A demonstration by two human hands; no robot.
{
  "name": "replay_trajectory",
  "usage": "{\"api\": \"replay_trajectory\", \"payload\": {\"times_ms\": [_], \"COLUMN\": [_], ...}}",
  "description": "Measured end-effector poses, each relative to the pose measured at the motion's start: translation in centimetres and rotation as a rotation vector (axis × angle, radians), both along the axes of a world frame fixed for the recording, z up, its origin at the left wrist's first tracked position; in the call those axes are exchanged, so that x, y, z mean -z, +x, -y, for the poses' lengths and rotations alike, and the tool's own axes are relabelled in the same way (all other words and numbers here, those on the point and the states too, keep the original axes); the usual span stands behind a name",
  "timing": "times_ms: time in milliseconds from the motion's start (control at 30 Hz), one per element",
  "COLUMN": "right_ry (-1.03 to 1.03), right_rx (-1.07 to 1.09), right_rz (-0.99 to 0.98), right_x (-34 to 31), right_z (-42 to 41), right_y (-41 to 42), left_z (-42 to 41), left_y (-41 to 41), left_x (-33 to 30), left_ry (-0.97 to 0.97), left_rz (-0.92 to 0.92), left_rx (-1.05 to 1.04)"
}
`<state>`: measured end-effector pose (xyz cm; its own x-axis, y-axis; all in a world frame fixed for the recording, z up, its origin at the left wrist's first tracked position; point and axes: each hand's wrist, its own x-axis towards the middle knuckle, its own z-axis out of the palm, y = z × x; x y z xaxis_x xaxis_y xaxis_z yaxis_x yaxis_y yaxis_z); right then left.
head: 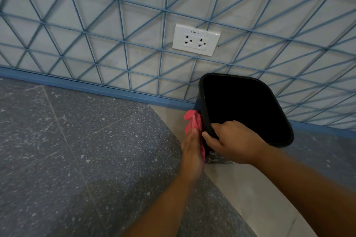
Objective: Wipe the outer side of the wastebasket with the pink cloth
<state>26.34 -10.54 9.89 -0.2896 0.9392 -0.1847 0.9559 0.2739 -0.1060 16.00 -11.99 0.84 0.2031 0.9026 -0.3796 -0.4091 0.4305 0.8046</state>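
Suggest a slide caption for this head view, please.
Right hand grips black bin rim; left hand presses pink cloth against its side.

An office or institutional building, seen at floor level: beyond the right hand (229,140), a labelled double wall socket (196,39) marked "9PP-7" sits on a pale wall (57,25) patterned with blue triangular lines, above a blue skirting board (77,84). Left of the left hand (191,152), speckled grey floor tiles (77,150) meet a pale strip (250,188).
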Motion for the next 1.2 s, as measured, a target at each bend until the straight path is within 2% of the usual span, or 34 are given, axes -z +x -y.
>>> {"api": "replay_trajectory", "payload": {"times_ms": [100, 300, 400, 533, 700, 867, 967, 1133, 1200], "right_ry": [0.005, -0.007, 0.002, -0.006, 0.030, 0.008, 0.022, 0.008, -0.002], "right_rx": [0.000, -0.010, -0.010, -0.026, -0.044, -0.035, -0.038, -0.039, -0.036], "right_rz": [-0.008, -0.007, -0.008, 0.014, 0.023, 0.027, 0.015, 0.018, 0.008], "right_x": [-0.1, 0.0, 0.0, 0.0, 0.2, 0.1, 0.2, 0.3, 0.4], "right_z": [-0.1, 0.0, -0.2, 0.0, -0.3, -0.1, -0.1, 0.1, 0.1], "right_y": [-0.1, -0.1, -0.5, -0.4, -1.1, -1.0, -1.0, -0.4, -0.3], "left_z": [-0.5, 0.0, -0.8, 0.2, -1.3, -1.0, -1.9, -0.6, -1.0], "left_y": [-0.1, -0.7, -0.7, -0.8, -1.1, -1.4, -1.4, -1.0, -1.2], "left_x": [-0.3, 0.3, -0.3, -0.1, -0.5, -0.4, -0.4, -0.2, 0.3], "left_ry": [-0.004, 0.057, 0.046, 0.065, -0.009, 0.050, 0.008, 0.022, -0.040], "left_rz": [0.006, -0.128, -0.054, -0.130, -0.038, -0.159, -0.053, -0.097, -0.047], "left_rx": [-0.019, 0.036, 0.012, 0.013, -0.034, 0.016, 0.001, -0.026, -0.022]}}
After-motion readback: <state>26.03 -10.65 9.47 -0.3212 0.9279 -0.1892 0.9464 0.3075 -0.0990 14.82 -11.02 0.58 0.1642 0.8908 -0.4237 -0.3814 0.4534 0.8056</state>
